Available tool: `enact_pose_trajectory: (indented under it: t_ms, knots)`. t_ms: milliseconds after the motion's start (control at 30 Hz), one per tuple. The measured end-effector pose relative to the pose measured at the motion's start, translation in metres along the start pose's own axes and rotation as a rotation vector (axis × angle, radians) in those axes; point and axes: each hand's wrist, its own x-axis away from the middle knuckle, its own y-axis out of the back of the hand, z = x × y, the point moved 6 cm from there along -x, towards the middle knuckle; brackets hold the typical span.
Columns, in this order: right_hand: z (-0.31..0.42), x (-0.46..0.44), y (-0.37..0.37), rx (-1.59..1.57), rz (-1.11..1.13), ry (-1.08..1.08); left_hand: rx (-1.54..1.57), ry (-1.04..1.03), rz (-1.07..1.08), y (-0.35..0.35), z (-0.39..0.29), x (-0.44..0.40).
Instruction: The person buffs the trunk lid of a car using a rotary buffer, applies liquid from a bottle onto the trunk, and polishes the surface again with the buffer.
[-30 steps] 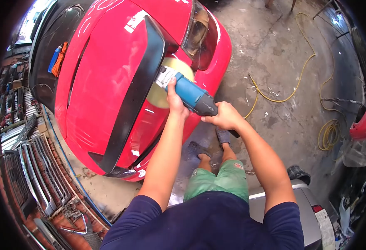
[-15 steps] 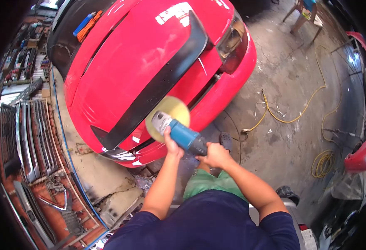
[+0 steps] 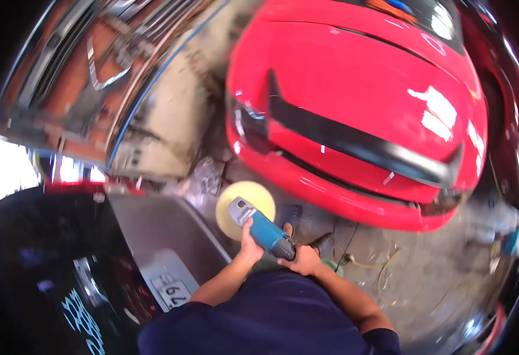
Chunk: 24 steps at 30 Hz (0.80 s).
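Note:
Both my hands hold a blue power polisher [image 3: 265,229] in front of my body. My left hand [image 3: 249,244] is closed around it close to its silver head. At the back, my right hand [image 3: 304,261] grips the dark rear end. The round yellow polishing pad [image 3: 229,219] sits under the head, apart from the cars on either side. Beyond the tool stands a glossy red car [image 3: 342,77] with a black spoiler [image 3: 354,142] along its end panel.
Close on my left is a dark vehicle [image 3: 46,236] with a number plate [image 3: 171,284]. Crumpled clear plastic [image 3: 205,178] lies past the pad. Car grilles and trim rest on a rack [image 3: 76,89] at upper left. A yellow cord [image 3: 383,272] runs over the floor at right.
My body and view have turned left. The polisher's pad has come off the red car's spoiler area and now hangs between the two vehicles. Both hands keep their grip.

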Motion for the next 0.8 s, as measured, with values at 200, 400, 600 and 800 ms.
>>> enact_pose_trajectory:
  t_ms: [200,400,600,800]
  knots:
    - [0.024,-0.072,-0.035,0.191,0.100,0.248,0.215,-0.114,-0.141,0.077,-0.027,-0.013]
    - [0.079,-0.134,-0.044,0.204,0.446,0.090,0.252,0.016,-0.214,0.145,-0.063,-0.043]
    - [0.097,-0.166,-0.036,-0.105,0.175,0.041,0.172,-0.131,0.033,0.150,-0.174,-0.078]
    - [-0.058,-0.139,-0.038,-0.323,-0.494,-0.335,-0.158,-0.230,0.217,0.102,-0.288,-0.123]
